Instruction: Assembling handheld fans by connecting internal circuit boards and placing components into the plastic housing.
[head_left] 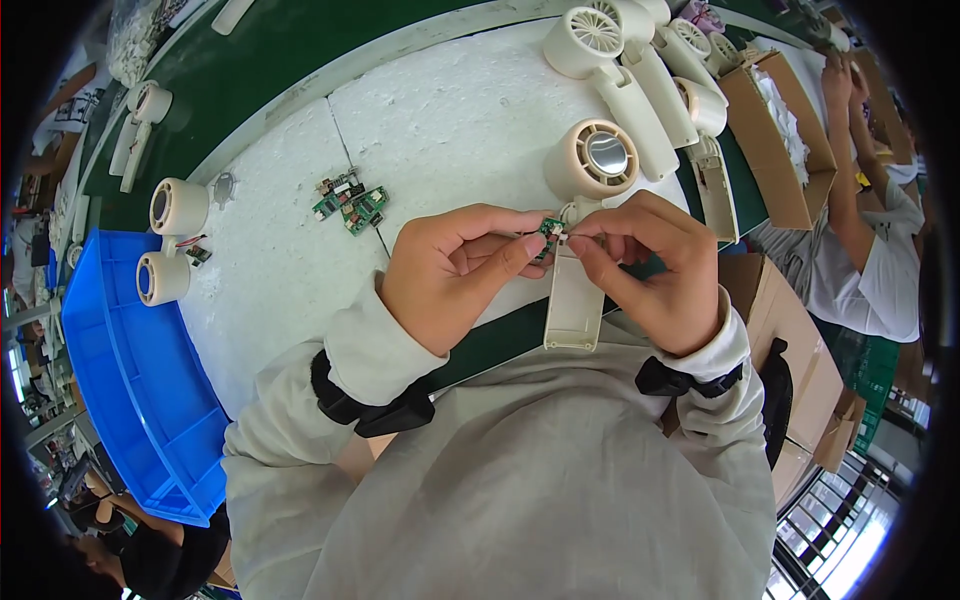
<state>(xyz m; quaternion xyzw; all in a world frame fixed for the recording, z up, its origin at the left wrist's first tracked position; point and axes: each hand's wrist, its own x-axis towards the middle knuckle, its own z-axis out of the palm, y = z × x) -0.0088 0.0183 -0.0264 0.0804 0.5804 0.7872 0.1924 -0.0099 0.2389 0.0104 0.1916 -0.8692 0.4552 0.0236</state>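
Note:
Between thumb and fingers, my left hand (445,262) pinches a small green circuit board (550,228). My right hand (655,262) is closed at the board's right edge, where a small white connector or wire end shows; its exact shape is too small to make out. Below the fingers lies the open cream handle shell (574,305) of a handheld fan, pointing toward me. Its round fan head (592,160), with a silver disc in the middle, rests on the white foam board just beyond my hands. The joint between head and handle is partly hidden by my fingers.
Several loose circuit boards (350,203) lie on the white foam board (270,270). At left are two fan heads (178,207) and a blue bin (140,380). More fan housings (640,90) and a cardboard box (775,130) crowd the right. Another person's arm (848,190) is beyond.

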